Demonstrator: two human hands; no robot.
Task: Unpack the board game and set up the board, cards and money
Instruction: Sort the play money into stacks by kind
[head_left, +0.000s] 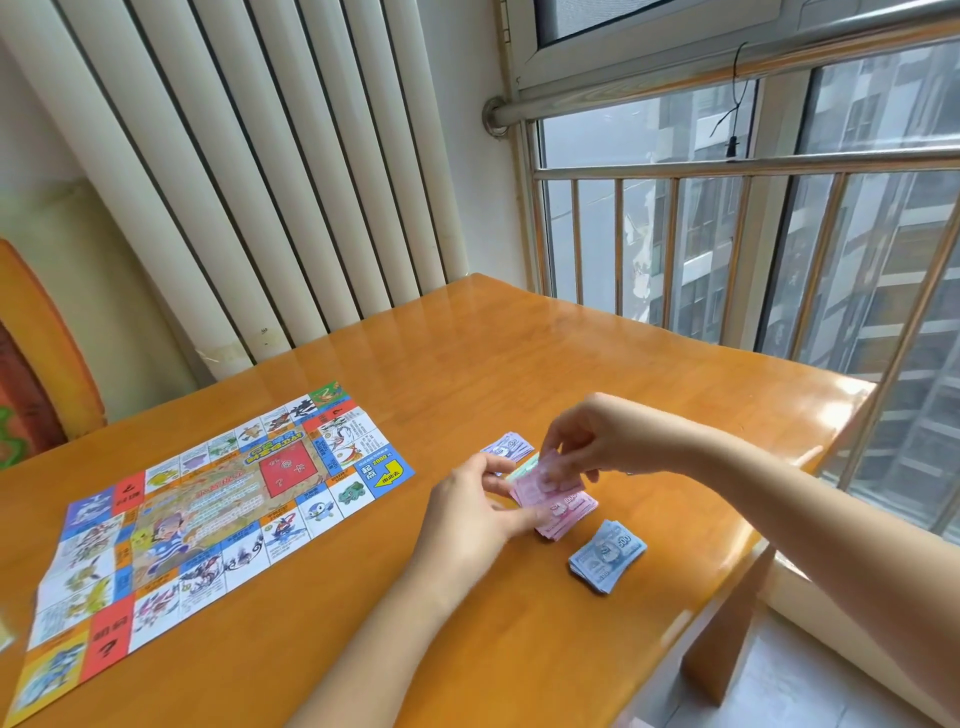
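Right hand (587, 447) pinches pink notes (556, 499) from above, fingers curled tight. Left hand (478, 504) grips same wad at its left edge, seemingly with a greenish note behind. Blue stack (608, 556) lies near on table (467, 364); board (208, 499) flat, well left.

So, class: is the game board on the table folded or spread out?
Spread out: the game board lies open and flat on the table, its border squares and centre picture face up.

The board (208, 514) lies flat on the table (519, 353). At its 3 o'clock sit three note piles: the middle stack (566, 514), the near stack (607, 558) at its 4 o'clock, and the far stack (511, 446) at its 11 o'clock.
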